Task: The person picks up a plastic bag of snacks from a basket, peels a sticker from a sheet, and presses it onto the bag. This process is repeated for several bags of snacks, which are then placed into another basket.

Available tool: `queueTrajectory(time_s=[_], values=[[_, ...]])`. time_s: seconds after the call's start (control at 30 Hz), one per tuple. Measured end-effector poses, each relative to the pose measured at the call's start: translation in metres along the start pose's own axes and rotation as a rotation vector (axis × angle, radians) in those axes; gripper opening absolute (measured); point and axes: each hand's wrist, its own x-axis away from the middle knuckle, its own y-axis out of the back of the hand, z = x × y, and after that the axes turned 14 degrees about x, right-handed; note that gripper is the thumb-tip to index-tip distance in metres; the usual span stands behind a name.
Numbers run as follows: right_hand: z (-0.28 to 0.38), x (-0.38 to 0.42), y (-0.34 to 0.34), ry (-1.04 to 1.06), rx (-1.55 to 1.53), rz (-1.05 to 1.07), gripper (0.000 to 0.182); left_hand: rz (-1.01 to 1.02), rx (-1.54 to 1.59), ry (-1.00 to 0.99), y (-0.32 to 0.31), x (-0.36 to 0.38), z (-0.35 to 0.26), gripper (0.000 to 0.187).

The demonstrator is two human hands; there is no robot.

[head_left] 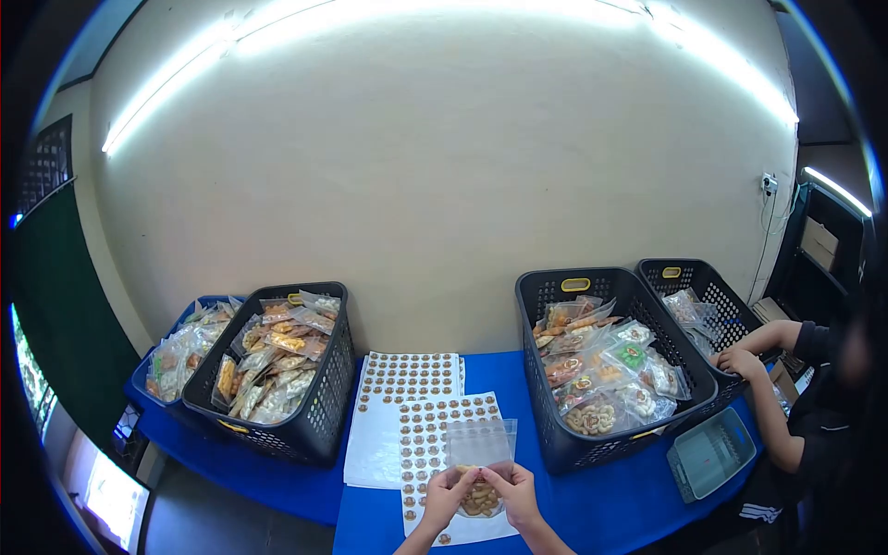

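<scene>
A clear plastic bag (482, 501) with light brown pieces in its lower part lies between my hands, its upper part flat and see-through. My left hand (448, 495) pinches it from the left side, and my right hand (515, 492) pinches it from the right, thumbs close together near the middle. Under the bag is a white sheet of round brown stickers (421, 462), with some sticker places bare. Farther back and left, a stack of similar sheets (373, 450) rests on the blue table cover (370, 518).
Black baskets of packed bags stand at left (326, 407) and right (555, 435), with a blue basket (148, 393) far left. Another black basket (731, 314) and a grey-green tray (712, 453) are at right, where a person (786, 444) reaches into the basket.
</scene>
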Motion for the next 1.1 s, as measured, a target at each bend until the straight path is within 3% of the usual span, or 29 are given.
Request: queueTrajectory(time_s=[0.27, 0.37, 0.57, 0.87, 0.97, 1.1], values=[[-0.015, -0.001, 0.004, -0.028, -0.072, -0.031, 0.009, -0.003, 0.026, -0.004, -0.004, 0.004, 0.003, 0.024], [-0.013, -0.002, 0.004, -0.063, -0.135, -0.052, 0.01, -0.004, 0.033, 0.124, 0.0, 0.007, -0.004, 0.029], [0.008, -0.002, 0.003, -0.101, -0.13, 0.03, 0.01, 0.01, 0.052, 0.016, 0.003, 0.005, 0.004, 0.029], [-0.007, -0.005, 0.008, -0.092, -0.175, 0.05, 0.008, 0.034, -0.023, 0.01, 0.001, 0.01, 0.002, 0.025], [-0.017, -0.005, 0.009, -0.064, -0.099, 0.05, 0.01, 0.017, -0.092, 0.077, 0.013, 0.007, 0.006, 0.025], [-0.004, 0.0, 0.005, -0.069, 0.011, 0.168, 0.015, -0.021, -0.106, -0.028, 0.008, 0.006, -0.002, 0.023]])
